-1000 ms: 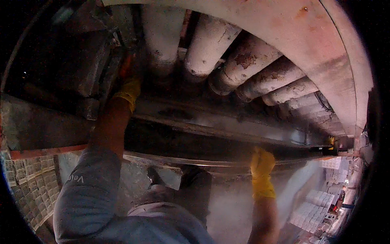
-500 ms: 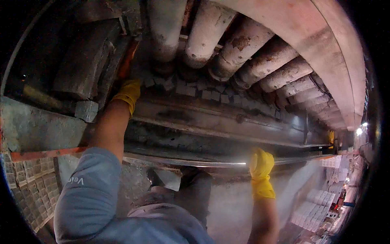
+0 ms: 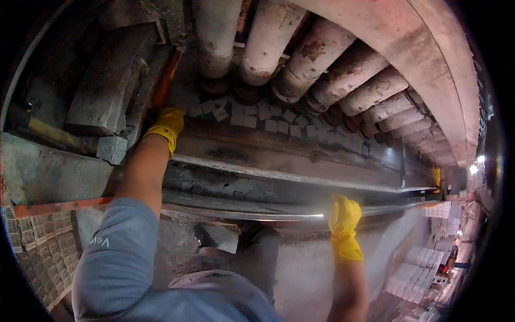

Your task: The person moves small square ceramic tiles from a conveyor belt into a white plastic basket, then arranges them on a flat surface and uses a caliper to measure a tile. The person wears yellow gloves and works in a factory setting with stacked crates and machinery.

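Row of thick dusty rollers [image 3: 322, 64] across top, running from top centre away to far right, rust patches on some. Broad pale curved casing [image 3: 429, 59] arches over them at right. Small pale square tiles [image 3: 257, 115] scattered below rollers, centre. Grey stone-like block [image 3: 104, 86] at far left, smaller chunk [image 3: 112, 149] just beneath it. Orange-edged ledge [image 3: 48, 206] at left, sheets of small tiles [image 3: 32, 236] below it. More stacked tile sheets [image 3: 416, 273] at lower right.

The left hand [image 3: 167, 124], yellow-gloved, was extended forward on a straight arm; the right hand [image 3: 344, 214] was held lower, fingers curled.
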A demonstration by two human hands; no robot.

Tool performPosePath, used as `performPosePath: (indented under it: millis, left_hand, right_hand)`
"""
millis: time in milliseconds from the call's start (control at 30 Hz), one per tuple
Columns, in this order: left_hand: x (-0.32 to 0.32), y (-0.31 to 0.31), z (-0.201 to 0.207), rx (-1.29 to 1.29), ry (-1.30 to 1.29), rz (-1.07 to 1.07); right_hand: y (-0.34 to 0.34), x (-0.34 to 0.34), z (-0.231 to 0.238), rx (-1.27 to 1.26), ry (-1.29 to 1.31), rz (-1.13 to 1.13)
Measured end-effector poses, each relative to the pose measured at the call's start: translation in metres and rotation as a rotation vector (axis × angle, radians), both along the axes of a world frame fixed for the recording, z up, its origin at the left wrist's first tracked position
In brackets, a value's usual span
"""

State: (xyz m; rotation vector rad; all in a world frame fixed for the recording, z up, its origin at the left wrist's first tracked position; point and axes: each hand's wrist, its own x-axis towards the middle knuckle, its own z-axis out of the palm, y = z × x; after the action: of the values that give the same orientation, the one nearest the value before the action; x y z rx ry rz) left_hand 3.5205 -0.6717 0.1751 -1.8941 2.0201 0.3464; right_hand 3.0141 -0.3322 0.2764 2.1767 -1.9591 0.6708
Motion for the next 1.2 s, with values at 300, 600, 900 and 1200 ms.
performPosePath:
  millis: [300,600,900,1200]
  left_hand:
    - [0.008,0.068,-0.002,0.079,-0.038,0.031]
    - [0.019,0.101,-0.031,-0.013,-0.056,-0.008]
    - [0.015,0.125,-0.040,-0.085,-0.058,-0.046]
    - [0.026,0.131,-0.068,-0.122,-0.017,0.005]
  right_hand:
    - [0.036,0.002,-0.004,-0.012,0.009,0.002]
    - [0.074,0.003,-0.006,-0.011,0.007,-0.023]
    - [0.100,0.002,-0.010,-0.024,0.018,-0.026]
    - [0.111,0.000,-0.018,-0.004,-0.014,-0.025]
